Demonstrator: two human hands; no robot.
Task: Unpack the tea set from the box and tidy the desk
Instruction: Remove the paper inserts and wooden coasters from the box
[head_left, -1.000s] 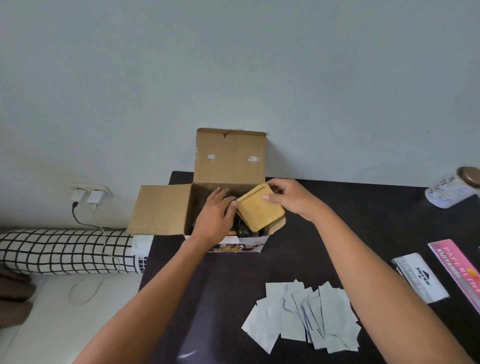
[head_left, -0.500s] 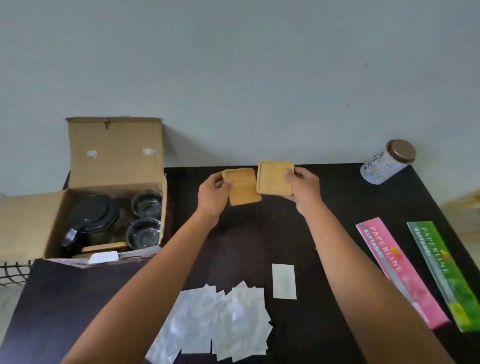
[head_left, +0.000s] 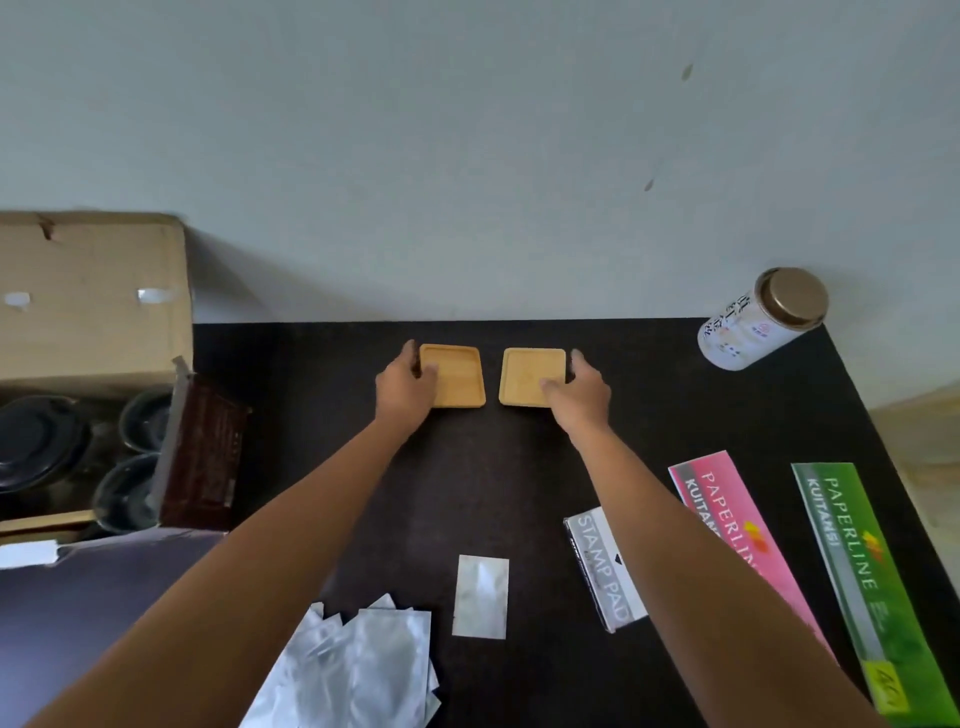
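Room: pale wall (head_left: 467, 130) behind a dark tabletop (head_left: 519, 467).
Left tray: small square wooden tray (head_left: 457, 375) lying flat near the back of the tabletop, about in the middle.
Right tray: second wooden tray (head_left: 531, 375) just beside the left tray, with a small gap between them.
Left hand: the left hand (head_left: 406, 387) holds the left tray by its left side, thumb on the tray's inside and fingers curled round the far left corner.
Right hand: the right hand (head_left: 579, 391) holds the right tray by its right side, thumb on the tray's front edge and fingers curled round the right edge.
Box: open cardboard box (head_left: 98, 306) well to the left of the left tray, at the tabletop's left end.
Inside the box: black teapot lid (head_left: 36, 441) and two dark cups (head_left: 145, 421), one cup (head_left: 127, 493) nearer the front.
Jar: white jar (head_left: 758, 322) with a brown lid, to the right of the right tray, by the wall.
Papers: silver packets (head_left: 358, 670) and one single packet (head_left: 480, 596) in front of the trays, near the front edge.
Stamp pad: grey stamp pad box (head_left: 605, 566) in front of the right tray, touching the right arm in the view.
Books: pink booklet (head_left: 727, 514) and green booklet (head_left: 857, 566) to the right of the stamp pad box.
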